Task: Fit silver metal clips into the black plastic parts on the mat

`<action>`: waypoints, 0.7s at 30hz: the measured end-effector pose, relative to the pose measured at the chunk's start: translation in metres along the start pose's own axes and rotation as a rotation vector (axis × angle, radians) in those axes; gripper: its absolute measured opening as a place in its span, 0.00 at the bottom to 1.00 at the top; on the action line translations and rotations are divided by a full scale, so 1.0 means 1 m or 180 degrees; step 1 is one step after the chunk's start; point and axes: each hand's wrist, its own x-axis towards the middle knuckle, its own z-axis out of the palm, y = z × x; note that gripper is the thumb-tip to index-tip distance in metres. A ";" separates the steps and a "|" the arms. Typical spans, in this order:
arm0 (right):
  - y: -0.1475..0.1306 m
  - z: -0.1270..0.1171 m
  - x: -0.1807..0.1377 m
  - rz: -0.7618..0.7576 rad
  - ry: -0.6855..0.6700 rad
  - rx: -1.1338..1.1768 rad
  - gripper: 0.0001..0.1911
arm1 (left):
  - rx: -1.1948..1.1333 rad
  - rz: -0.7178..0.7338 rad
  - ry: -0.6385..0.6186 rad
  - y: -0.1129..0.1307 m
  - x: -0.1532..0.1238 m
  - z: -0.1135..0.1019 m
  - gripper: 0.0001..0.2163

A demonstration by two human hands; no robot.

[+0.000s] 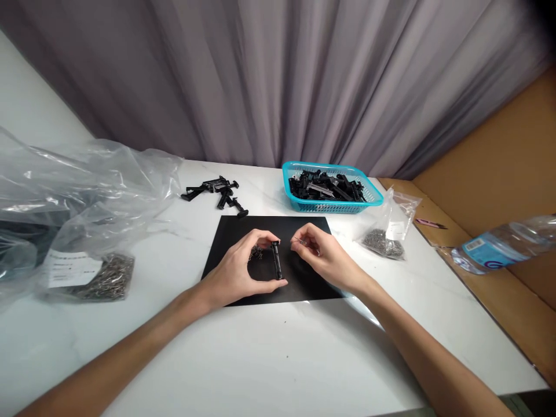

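Note:
My left hand [241, 263] grips a slim black plastic part [277, 260] by its two ends, thumb below and fingers above. A little to the right, my right hand [319, 252] is closed in a pinch on a thin metal piece [297, 239], too small to name exactly. The two hands are apart, above a black mat [264, 294]. Partly hidden behind my left hand is a small heap of metal pieces [256, 252] on the mat.
Several black parts [223, 191] lie behind the mat, left of a blue basket [334, 205] full of similar ones. Bags of small metal pieces lie left [115, 278] and right [382, 243]. A plastic bottle [495, 246] and pink cutter [430, 223] are far right.

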 end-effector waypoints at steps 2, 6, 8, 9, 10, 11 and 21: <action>-0.002 -0.001 -0.001 -0.0062 -0.0110 0.0037 0.06 | 0.0074 0.0015 -0.0016 0.002 -0.001 -0.001 0.29; -0.007 -0.002 -0.003 -0.0187 -0.0282 0.0022 0.06 | 0.0170 0.0000 -0.0107 0.004 -0.002 -0.002 0.29; -0.008 -0.004 -0.003 -0.0270 -0.0273 -0.0118 0.09 | 0.0181 -0.0006 -0.0125 0.004 -0.003 -0.002 0.29; -0.008 -0.005 -0.003 -0.0306 -0.0248 -0.0204 0.10 | 0.0173 -0.0007 -0.0133 0.003 -0.003 -0.002 0.29; -0.008 -0.007 -0.003 -0.0330 -0.0212 -0.0285 0.10 | 0.0154 -0.0008 -0.0145 0.003 -0.003 -0.001 0.29; -0.007 -0.008 -0.002 -0.0340 -0.0168 -0.0349 0.10 | 0.0129 -0.0009 -0.0165 0.002 -0.003 -0.001 0.29; -0.004 -0.008 -0.004 -0.0018 -0.0362 -0.0068 0.08 | 0.0028 0.0031 -0.0165 0.005 -0.004 -0.002 0.29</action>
